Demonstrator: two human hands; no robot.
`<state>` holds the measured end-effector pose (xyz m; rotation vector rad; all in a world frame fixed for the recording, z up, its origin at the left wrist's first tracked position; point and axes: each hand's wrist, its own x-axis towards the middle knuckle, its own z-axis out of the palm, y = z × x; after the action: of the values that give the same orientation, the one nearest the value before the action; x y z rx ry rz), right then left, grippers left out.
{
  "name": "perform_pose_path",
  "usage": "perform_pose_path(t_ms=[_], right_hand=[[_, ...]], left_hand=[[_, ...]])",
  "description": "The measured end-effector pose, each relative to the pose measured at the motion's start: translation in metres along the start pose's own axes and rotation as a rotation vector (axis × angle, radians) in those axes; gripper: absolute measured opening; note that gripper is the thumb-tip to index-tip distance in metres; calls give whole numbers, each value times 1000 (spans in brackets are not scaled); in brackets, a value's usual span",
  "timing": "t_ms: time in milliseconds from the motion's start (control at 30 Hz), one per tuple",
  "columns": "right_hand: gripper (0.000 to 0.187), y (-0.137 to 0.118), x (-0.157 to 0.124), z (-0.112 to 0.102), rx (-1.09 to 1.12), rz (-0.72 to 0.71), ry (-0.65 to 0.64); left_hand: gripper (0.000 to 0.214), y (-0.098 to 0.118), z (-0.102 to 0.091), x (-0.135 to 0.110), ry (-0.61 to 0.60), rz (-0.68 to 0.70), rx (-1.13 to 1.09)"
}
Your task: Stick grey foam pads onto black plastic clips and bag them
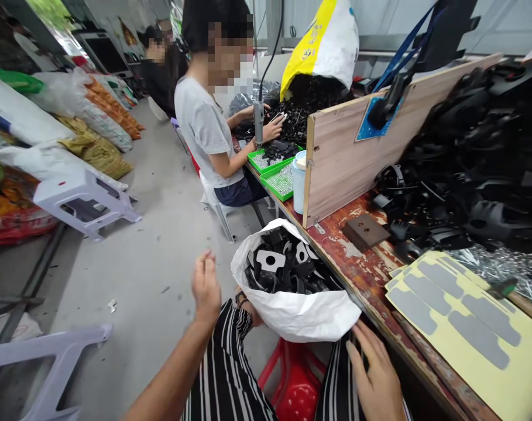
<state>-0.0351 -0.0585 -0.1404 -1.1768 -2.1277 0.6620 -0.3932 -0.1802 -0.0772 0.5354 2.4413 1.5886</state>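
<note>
In the head view a white woven sack point(303, 316) stands between my knees with its mouth open. Black plastic parts point(307, 272) fill it, and several carry pale grey patches with a round hole. My left hand point(206, 286) is raised to the left of the sack, apart from it, with its fingers up and nothing visible in it. Close by the sack's lower right edge is my right hand point(377, 368), thumb and fingers apart. Whether its fingertips touch the sack, I cannot tell.
A worn bench point(357, 275) runs along the right with sticker sheets point(463, 316), a brown block point(366, 233), black parts point(463, 169) and a wooden divider point(345, 152). Beyond it a co-worker point(204, 123) sits by green trays point(278, 180). A red stool point(294, 380) stands below the sack.
</note>
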Motion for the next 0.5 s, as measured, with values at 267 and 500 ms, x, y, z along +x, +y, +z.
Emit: perform_pose_path(t_ms=[267, 500], right_hand=[[36, -129, 118, -15, -72, -368, -205], [87, -161, 136, 49, -182, -154, -636]], left_hand=[[26, 124, 8, -10, -658, 820, 722], [87, 109, 28, -10, -847, 730, 1151]])
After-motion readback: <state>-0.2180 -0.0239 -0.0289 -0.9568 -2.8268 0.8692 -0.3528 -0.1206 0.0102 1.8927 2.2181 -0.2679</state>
